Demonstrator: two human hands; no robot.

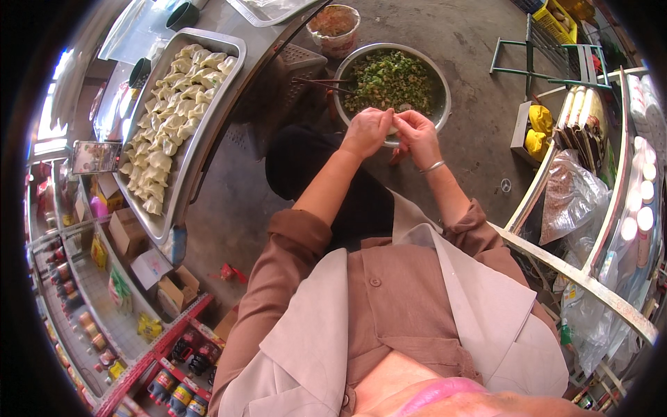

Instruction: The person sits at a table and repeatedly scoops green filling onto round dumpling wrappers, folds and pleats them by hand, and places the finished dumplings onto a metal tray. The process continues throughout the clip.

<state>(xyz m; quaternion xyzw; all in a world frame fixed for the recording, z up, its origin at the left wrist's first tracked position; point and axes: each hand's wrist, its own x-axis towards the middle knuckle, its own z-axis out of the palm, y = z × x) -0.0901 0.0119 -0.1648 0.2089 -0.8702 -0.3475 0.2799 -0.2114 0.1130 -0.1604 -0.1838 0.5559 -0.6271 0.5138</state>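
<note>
My left hand [367, 133] and my right hand [419, 136] meet fingertip to fingertip over the near rim of a metal bowl [442, 101]. Between them they pinch the edge of a pale dumpling [393, 130], mostly hidden by the fingers. Chopped green filling [391, 78] lies in the bowl. A pair of dark chopsticks [319, 82] rests across its left rim. To the left, a metal tray [194, 151] carries rows of folded dumplings [177, 114].
The tray sits on a metal-topped table [219, 21] with a dark edge. Behind the bowl stands a tub of reddish-brown food [336, 26]. Folding stools [547, 57] and a white-framed rack [578, 260] are on the right. Store shelves [88, 271] with bottles line the left.
</note>
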